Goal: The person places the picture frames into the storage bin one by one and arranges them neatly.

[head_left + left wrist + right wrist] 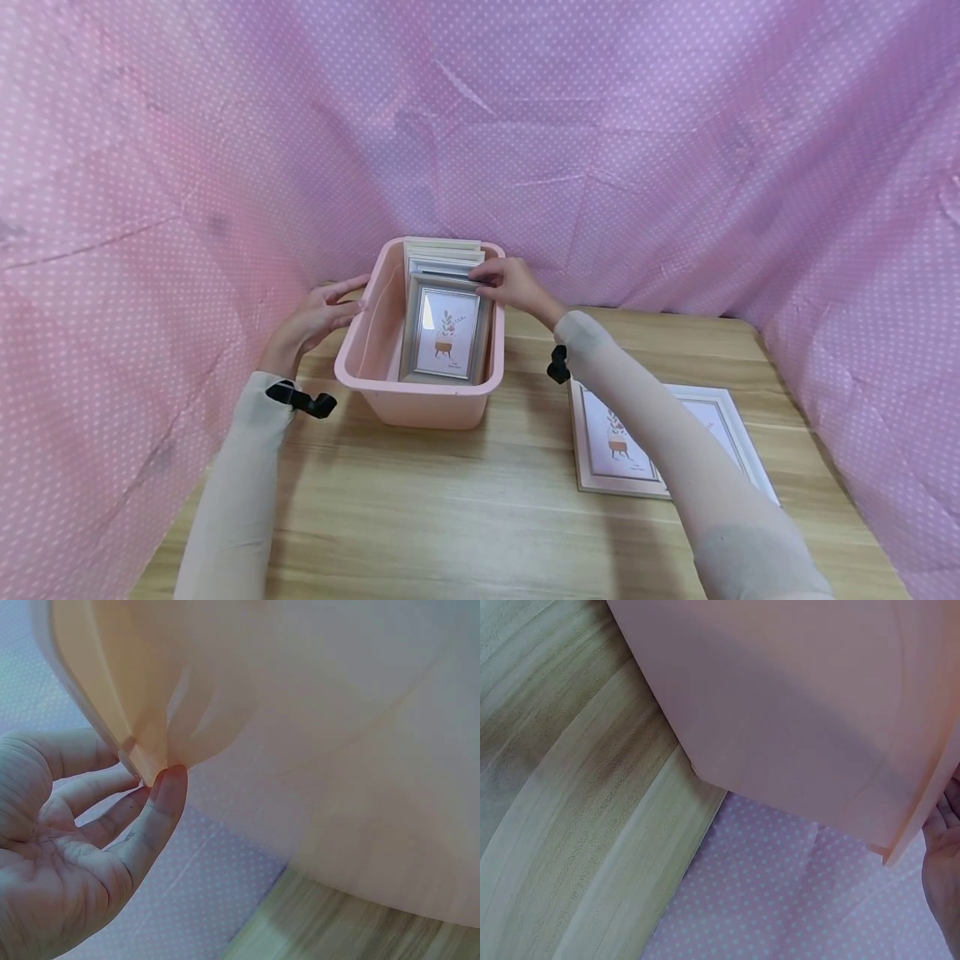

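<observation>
A pink plastic bin (427,410) stands on the table with several picture frames inside, leaning in a row. The front frame has a grey-beige border (411,333) and a plant print. Behind it, white frames (442,244) rise at the back of the bin. My right hand (513,285) pinches the grey-beige frame at its upper right corner. In the right wrist view only part of that hand (943,862) shows, beyond the bin's rim. My left hand (318,318) grips the bin's left rim; its fingers (154,832) meet the rim edge in the left wrist view.
Framed pictures (622,486) lie flat on the right side of the wooden table (450,517), partly covered by my right forearm. Pink dotted cloth (637,167) hangs close behind and along both sides. Black straps (300,400) sit around the wrists.
</observation>
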Demonstrator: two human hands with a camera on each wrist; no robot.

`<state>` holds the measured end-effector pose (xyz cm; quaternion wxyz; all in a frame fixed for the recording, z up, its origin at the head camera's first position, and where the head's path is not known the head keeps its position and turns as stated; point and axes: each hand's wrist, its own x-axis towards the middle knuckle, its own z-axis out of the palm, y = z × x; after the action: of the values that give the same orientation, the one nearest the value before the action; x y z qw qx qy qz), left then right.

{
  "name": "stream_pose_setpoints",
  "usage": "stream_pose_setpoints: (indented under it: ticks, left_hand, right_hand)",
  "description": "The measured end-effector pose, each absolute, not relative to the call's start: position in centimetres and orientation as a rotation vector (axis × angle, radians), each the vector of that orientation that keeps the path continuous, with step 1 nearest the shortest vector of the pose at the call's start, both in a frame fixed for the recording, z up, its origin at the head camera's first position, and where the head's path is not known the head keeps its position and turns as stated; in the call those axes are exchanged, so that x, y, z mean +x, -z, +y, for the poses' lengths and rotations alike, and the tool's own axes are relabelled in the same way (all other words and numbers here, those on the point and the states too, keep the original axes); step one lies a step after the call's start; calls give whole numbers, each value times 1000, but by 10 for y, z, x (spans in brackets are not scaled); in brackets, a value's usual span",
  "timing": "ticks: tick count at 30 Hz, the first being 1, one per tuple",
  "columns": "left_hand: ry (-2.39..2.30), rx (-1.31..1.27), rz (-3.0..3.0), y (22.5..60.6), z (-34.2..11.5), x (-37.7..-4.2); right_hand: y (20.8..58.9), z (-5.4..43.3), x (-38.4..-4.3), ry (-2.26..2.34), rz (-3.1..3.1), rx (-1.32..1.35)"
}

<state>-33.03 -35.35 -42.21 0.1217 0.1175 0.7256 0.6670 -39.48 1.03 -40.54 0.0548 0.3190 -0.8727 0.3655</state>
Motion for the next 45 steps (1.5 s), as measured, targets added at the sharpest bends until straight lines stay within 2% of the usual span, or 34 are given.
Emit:
stream_pose_setpoints:
  ticks: [20, 28, 35, 45]
  left_hand:
    - [-1979, 347, 2110, 424, -350, -332]
    - [-1967, 374, 2122, 422, -348, -333]
    - [-1959, 349, 2115, 423, -347, -332]
    - [-1967, 345, 2102, 423, -353, -331]
  right_hand:
    - [406, 12, -391, -1129, -2638, 915]
    - [401, 16, -389, -1284, -2632, 894]
    - [394, 25, -382, -1564, -2608, 1004]
    - [387, 50, -366, -1646, -2599, 1078]
